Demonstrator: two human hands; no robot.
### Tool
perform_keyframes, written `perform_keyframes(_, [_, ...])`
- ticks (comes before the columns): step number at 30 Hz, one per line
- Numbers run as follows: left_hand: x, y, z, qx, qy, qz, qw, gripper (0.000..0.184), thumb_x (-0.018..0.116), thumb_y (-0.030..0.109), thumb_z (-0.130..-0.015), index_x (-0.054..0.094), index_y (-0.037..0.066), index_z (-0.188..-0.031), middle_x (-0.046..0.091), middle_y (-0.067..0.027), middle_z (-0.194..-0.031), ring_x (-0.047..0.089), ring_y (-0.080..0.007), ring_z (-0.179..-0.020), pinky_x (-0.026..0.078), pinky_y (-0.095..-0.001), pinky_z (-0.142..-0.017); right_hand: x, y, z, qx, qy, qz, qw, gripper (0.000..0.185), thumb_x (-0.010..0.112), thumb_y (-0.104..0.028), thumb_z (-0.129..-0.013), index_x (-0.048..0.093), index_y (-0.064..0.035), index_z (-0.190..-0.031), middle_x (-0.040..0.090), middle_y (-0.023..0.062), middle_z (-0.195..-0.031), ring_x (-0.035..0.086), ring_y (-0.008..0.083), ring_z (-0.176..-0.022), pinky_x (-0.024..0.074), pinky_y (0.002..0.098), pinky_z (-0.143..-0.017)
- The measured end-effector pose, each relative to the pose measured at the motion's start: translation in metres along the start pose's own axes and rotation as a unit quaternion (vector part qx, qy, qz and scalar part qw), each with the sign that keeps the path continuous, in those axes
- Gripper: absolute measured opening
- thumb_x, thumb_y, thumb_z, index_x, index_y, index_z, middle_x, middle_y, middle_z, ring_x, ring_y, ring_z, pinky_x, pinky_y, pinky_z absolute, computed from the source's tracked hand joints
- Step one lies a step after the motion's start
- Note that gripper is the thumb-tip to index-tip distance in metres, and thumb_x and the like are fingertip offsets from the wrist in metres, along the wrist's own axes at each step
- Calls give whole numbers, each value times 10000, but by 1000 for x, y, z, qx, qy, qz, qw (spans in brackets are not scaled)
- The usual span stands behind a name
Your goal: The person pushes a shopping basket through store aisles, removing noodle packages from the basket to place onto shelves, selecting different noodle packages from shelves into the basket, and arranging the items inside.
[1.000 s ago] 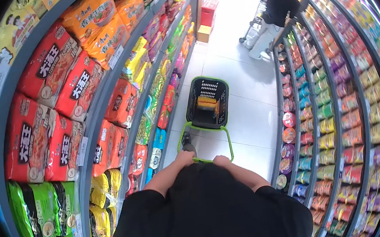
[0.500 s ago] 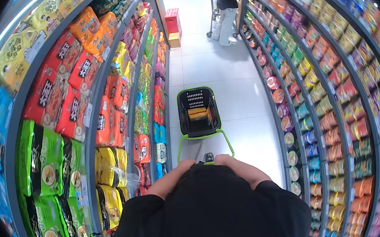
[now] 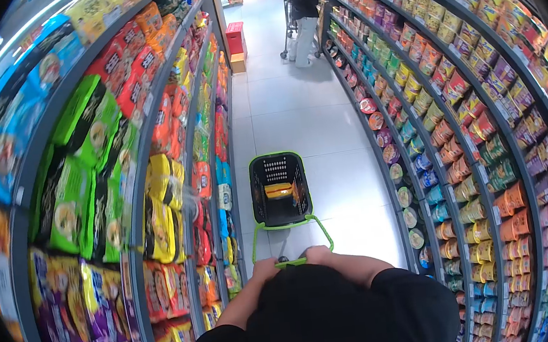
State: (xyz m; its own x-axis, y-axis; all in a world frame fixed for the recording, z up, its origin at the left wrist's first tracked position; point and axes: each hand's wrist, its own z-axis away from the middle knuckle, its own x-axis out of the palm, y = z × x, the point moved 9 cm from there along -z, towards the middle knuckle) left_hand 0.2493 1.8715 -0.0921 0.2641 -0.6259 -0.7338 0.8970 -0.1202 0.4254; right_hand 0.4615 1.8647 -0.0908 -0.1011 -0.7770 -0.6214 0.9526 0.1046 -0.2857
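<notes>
Both my hands grip the green handle bar (image 3: pixel 292 262) of a shopping basket cart, close in front of my black shirt. My left hand (image 3: pixel 265 268) is closed round the left end of the bar, and my right hand (image 3: pixel 318 254) is wrapped round its right end. Green side arms run from the bar to the black basket (image 3: pixel 283 218), which has a green rim and slotted walls. Inside it lies a yellow and red package (image 3: pixel 279 191), with something orange beside it against the right wall.
Shelves of bagged instant noodles (image 3: pixel 70 199) line my left; cup noodles (image 3: pixel 473 190) fill the right side. Ahead, a person in dark top and light trousers (image 3: pixel 304 14) stands by a cart at the right shelf end. Red boxes (image 3: pixel 235 38) sit at the left. Pale tiles (image 3: pixel 294 109) cover the floor.
The shelf goods have shifted up and away in view, with purple bags now showing at lower left. The basket and my hands sit lower in view. Both hands keep their grip on the handle.
</notes>
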Motion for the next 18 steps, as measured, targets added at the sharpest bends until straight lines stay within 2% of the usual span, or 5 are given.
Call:
perform_keyframes(8, [139, 30, 136, -12, 23, -7, 1000, 399, 670, 507, -916, 774, 158, -1078, 778, -160, -1059, 734, -374, -1042, 563, -498, -923, 164, -9, 105, -2, -101, 1, 995, 551, 665, -480, -867, 771, -84, -1235, 739, 193, -1273, 706, 350, -1191, 552, 466, -1013])
perform_keyframes(10, [191, 33, 166, 0, 38, -13, 999, 380, 663, 495, -933, 773, 164, -1084, 776, -160, -1063, 734, -378, -1037, 563, -504, -922, 211, -2, 121, -24, -68, 25, 997, 562, 682, -462, -837, 780, -35, -1189, 756, 190, -1241, 717, 359, -1174, 561, 454, -998])
perform_keyframes(12, [233, 49, 209, 35, 55, 34, 997, 359, 665, 480, -938, 772, 169, -1084, 776, -159, -1057, 733, -383, -1033, 564, -512, -916, 258, 4, 156, -29, -86, 29, 995, 568, 681, -475, -841, 780, -48, -1202, 748, 192, -1261, 711, 350, -1194, 552, 453, -1015])
perform_keyframes(15, [265, 64, 268, 34, 39, 39, 998, 357, 678, 452, -917, 771, 166, -1110, 774, -160, -1061, 729, -381, -1044, 558, -513, -930, 338, 16, 186, -23, -74, -1, 997, 495, 614, -459, -901, 774, -151, -1255, 718, 176, -1331, 677, 341, -1254, 539, 480, -1032])
perform_keyframes(18, [298, 66, 316, 19, 23, 46, 998, 377, 698, 435, -880, 768, 166, -1134, 770, -168, -1081, 726, -385, -1053, 556, -517, -930, 370, 9, 233, -21, -61, -5, 998, 470, 593, -446, -928, 778, -150, -1243, 720, 172, -1328, 675, 342, -1260, 539, 482, -1035])
